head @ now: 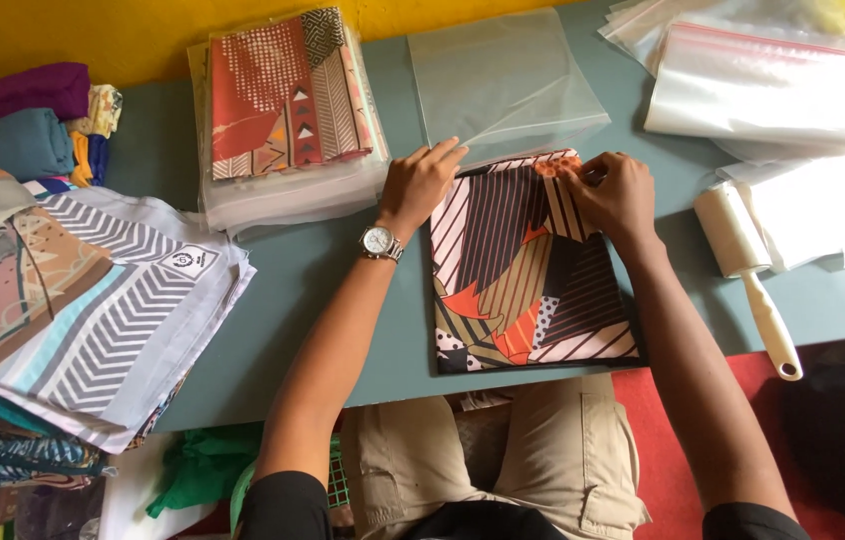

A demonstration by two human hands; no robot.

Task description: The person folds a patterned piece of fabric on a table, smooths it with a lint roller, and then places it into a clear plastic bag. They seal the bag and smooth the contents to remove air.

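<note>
Bagging looks barely started: the folded patterned scarf lies flat mid-counter, its far edge just meeting the clear bag at 12 o'clock. The left hand rests open on that edge; the right hand pinches the scarf's top corner. Long axis runs 6 to 12, top toward the bag. A finished bagged stack sits at 10 o'clock.

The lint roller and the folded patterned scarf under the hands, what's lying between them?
Nothing: the head view shows only bare grey-green table between the lint roller and the folded patterned scarf, crossed above by the right hand's forearm.
</note>
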